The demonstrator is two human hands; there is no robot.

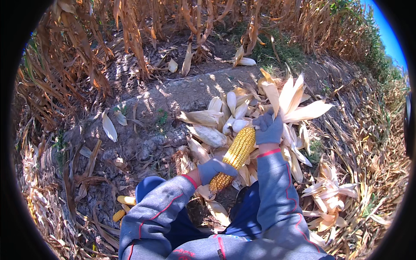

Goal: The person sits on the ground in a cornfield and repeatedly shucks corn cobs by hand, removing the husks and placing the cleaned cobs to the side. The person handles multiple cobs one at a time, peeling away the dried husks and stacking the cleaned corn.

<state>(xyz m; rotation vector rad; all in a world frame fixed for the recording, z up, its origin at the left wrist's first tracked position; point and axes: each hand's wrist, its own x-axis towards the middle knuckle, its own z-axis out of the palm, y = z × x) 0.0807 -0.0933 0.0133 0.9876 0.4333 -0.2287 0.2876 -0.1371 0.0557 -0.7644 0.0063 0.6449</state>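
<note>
My left hand (pixel 217 170), in a grey glove, is wrapped around the lower part of a bare yellow corn cob (pixel 240 148). The cob slants up and to the right, its kernels exposed. At its upper end my right hand (pixel 269 127), also gloved, has its fingers closed on dry, pale corn husks (pixel 294 99) that fan out past the knuckles. Whether these husks still join the cob is hidden by the right hand. Just beyond the cob lies a heap of ears in their husks (pixel 208 135).
Several husked yellow cobs (pixel 126 200) lie beside my left knee. Loose husks (pixel 331 195) are piled at the right. Dry cornstalks (pixel 136 39) stand along the far side, behind a low earth ridge (pixel 182 89). Another ear (pixel 246 61) lies near the stalks.
</note>
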